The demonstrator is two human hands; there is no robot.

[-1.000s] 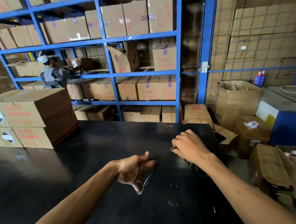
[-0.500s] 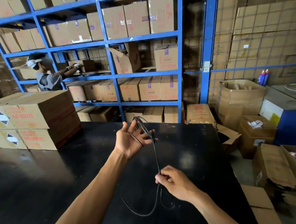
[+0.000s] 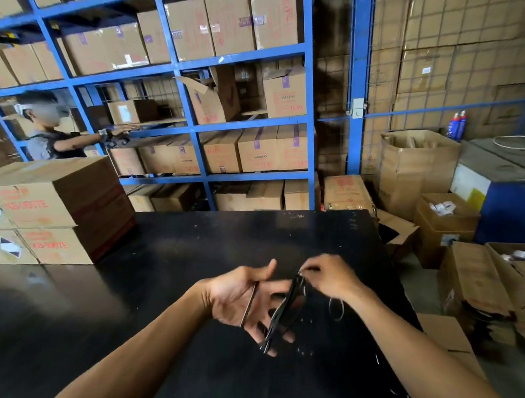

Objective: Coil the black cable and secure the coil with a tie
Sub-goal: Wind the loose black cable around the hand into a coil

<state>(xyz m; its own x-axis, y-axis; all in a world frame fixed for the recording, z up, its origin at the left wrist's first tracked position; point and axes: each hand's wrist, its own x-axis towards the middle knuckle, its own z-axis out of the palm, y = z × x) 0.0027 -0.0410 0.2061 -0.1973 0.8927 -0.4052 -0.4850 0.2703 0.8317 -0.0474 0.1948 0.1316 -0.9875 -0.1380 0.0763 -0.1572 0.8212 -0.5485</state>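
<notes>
The black cable is wound in several loops around my left hand, which is held palm up over the black table, fingers spread inside the coil. A thin strand crosses the palm. My right hand is just right of the coil's top and pinches the cable there. A small loose loop of cable hangs under my right wrist. Both hands are motion-blurred. I see no tie.
Two stacked cardboard boxes stand on the table's far left. Blue shelving full of cartons runs behind the table, where another person reaches into a shelf. Open boxes crowd the floor to the right.
My left hand has dropped lower with the coil. My right hand has come up from near the table to the coil's top, taking up the long hanging stretch of cable.
</notes>
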